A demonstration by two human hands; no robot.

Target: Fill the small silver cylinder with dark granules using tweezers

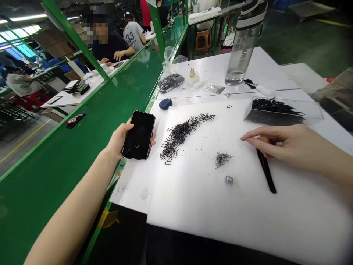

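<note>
1. Through the head view, a workshop is spreading out behind a long green belt [66, 162], where a co-worker in a dark shirt [113, 49] is sitting farther off
2. On this side, a white sheet [187, 206] is covering much of the table [132, 180]; a heap of black forked pieces [180, 133] is lying on its far left part, while a patch of tiny grains [223, 159] and a small silvery lump [228, 180] are sitting nearer
3. The left hand [118, 139] is gripping a dark-screened phone [139, 135] over the table's left edge, thumb and fingers clamping its opposite sides
4. The right hand [286, 143] is hovering over the sheet, index finger and thumb pointing left with tips close together; I cannot tell whether they are pinching anything
5. A slim black tool [267, 173] is lying partly under that hand, and I cannot tell whether the curled fingers are touching it
6. Just beyond, a clear tray [249, 112] is holding loose black pieces [271, 106]
7. To my eye, holding the phone is the step in hand; using the tool would be calling for fingers closing around its covered end
</note>
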